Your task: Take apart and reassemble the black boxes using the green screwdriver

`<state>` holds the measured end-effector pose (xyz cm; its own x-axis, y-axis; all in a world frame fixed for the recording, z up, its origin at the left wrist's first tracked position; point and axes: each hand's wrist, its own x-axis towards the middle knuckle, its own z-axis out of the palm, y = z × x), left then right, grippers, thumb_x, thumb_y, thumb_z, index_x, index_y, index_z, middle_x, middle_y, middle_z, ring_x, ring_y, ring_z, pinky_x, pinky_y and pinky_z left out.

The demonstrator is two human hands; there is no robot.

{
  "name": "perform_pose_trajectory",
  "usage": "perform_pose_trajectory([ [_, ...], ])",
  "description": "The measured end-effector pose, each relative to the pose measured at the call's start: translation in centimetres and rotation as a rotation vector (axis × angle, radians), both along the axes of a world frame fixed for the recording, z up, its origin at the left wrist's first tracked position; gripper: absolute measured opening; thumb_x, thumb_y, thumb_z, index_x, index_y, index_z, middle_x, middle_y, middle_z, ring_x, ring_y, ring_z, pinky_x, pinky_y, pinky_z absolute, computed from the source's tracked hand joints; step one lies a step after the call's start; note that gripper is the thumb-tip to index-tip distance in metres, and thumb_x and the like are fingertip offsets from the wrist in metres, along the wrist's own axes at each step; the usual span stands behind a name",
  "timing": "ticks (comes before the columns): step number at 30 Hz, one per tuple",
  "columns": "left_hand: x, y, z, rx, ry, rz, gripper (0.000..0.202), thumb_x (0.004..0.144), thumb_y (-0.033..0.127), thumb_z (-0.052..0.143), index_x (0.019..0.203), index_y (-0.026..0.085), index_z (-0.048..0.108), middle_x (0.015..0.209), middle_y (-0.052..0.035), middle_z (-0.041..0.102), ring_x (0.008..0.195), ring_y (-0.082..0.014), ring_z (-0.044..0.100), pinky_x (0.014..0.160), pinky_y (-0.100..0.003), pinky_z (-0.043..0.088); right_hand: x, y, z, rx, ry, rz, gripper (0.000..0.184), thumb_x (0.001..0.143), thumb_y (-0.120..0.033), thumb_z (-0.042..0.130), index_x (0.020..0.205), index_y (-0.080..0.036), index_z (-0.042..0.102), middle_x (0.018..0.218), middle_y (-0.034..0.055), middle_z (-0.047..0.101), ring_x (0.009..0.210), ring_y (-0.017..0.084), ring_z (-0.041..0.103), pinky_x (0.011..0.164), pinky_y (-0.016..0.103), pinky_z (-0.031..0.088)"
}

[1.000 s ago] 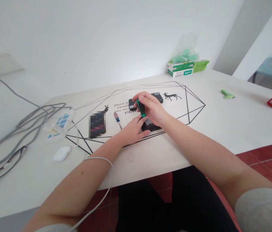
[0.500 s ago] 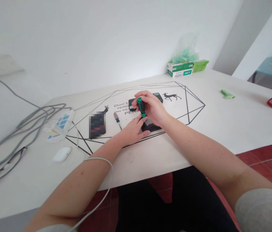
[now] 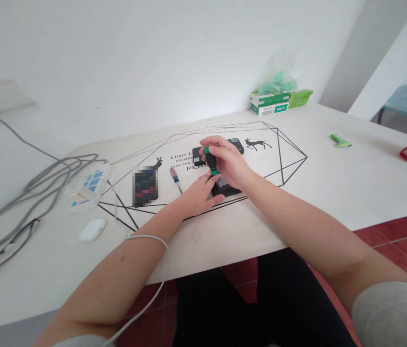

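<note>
My right hand (image 3: 230, 166) is wrapped round the green-and-black handle of a screwdriver (image 3: 210, 161), which stands nearly upright. Its tip is hidden behind my fingers, over a flat black device (image 3: 227, 189) with a printed label. My left hand (image 3: 201, 193) grips the left side of that device against the table, thumb along the near edge and fingers close to the screwdriver's lower end. Just behind my right hand lies another black box-shaped object (image 3: 237, 144), partly covered. A second screwdriver (image 3: 176, 179) with a clear pinkish and blue handle rests left of my left hand.
A blurred-out dark object (image 3: 145, 187), a white earbud case (image 3: 92, 230), glasses (image 3: 6, 253) and a power strip (image 3: 89, 188) with grey cables lie leftward. Green-and-white boxes (image 3: 269, 102) stand by the wall. A green item (image 3: 340, 140) lies right. A white cable crosses my left forearm.
My right hand and the screwdriver handle have turned slightly in place. My left hand and the device have not visibly moved.
</note>
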<state>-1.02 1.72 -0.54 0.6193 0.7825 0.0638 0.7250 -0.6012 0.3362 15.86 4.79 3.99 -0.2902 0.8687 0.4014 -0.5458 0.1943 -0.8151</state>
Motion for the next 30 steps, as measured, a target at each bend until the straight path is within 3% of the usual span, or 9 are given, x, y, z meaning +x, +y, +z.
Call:
perform_pose_trajectory([
  [7, -0.03, 0.15, -0.14, 0.008, 0.02, -0.004, 0.075, 0.104, 0.062, 0.048, 0.162, 0.015, 0.038, 0.161, -0.0222, 0.044, 0.153, -0.0398, 0.039, 0.124, -0.054, 0.036, -0.34, 0.38, -0.08, -0.021, 0.039, 0.035, 0.03, 0.086, -0.049, 0.073, 0.098, -0.023, 0.064, 0.089, 0.0001, 0.069, 0.074, 0.014, 0.062, 0.064, 0.026, 0.048],
  [11, -0.16, 0.26, -0.36, 0.02, 0.003, -0.008, 0.075, 0.104, 0.063, 0.049, 0.162, 0.017, 0.038, 0.162, -0.0218, 0.043, 0.152, -0.0403, 0.041, 0.123, -0.055, 0.037, -0.25, 0.28, -0.32, 0.042, 0.001, -0.056, 0.031, 0.075, -0.036, 0.088, 0.097, -0.023, 0.07, 0.085, -0.0036, 0.062, 0.078, 0.011, 0.055, 0.069, 0.024, 0.047],
  [16, -0.18, 0.24, -0.45, 0.018, -0.008, 0.002, 0.075, 0.103, 0.063, 0.05, 0.161, 0.016, 0.039, 0.161, -0.0222, 0.044, 0.15, -0.0401, 0.044, 0.121, -0.055, 0.039, -0.01, 0.32, -0.31, -0.018, -0.012, -0.002, 0.026, 0.08, -0.033, 0.08, 0.104, -0.024, 0.073, 0.079, -0.0033, 0.058, 0.071, 0.012, 0.051, 0.062, 0.025, 0.043],
  [20, -0.14, 0.17, -0.38, 0.025, -0.021, -0.005, 0.073, 0.103, 0.061, 0.051, 0.16, 0.016, 0.04, 0.159, -0.0216, 0.046, 0.146, -0.0398, 0.047, 0.121, -0.056, 0.04, -0.07, 0.39, -0.13, -0.047, 0.046, 0.073, 0.033, 0.083, -0.04, 0.074, 0.111, -0.024, 0.068, 0.089, 0.0001, 0.068, 0.076, 0.014, 0.062, 0.064, 0.027, 0.049],
  [25, -0.15, 0.18, -0.37, 0.021, -0.008, -0.006, 0.073, 0.103, 0.061, 0.05, 0.159, 0.015, 0.041, 0.155, -0.0221, 0.048, 0.147, -0.0404, 0.045, 0.122, -0.057, 0.039, -0.31, 0.15, -0.07, -0.07, 0.029, 0.086, 0.04, 0.083, -0.056, 0.077, 0.103, -0.022, 0.067, 0.086, 0.0008, 0.071, 0.072, 0.013, 0.062, 0.063, 0.027, 0.049],
  [30, 0.01, 0.05, -0.17, 0.016, 0.013, 0.01, 0.073, 0.103, 0.061, 0.05, 0.159, 0.015, 0.04, 0.158, -0.0225, 0.046, 0.145, -0.0407, 0.047, 0.12, -0.058, 0.041, -0.31, -0.16, -0.12, -0.057, -0.016, 0.037, 0.04, 0.069, -0.039, 0.093, 0.099, -0.023, 0.071, 0.086, -0.0032, 0.066, 0.072, 0.01, 0.056, 0.065, 0.025, 0.047],
])
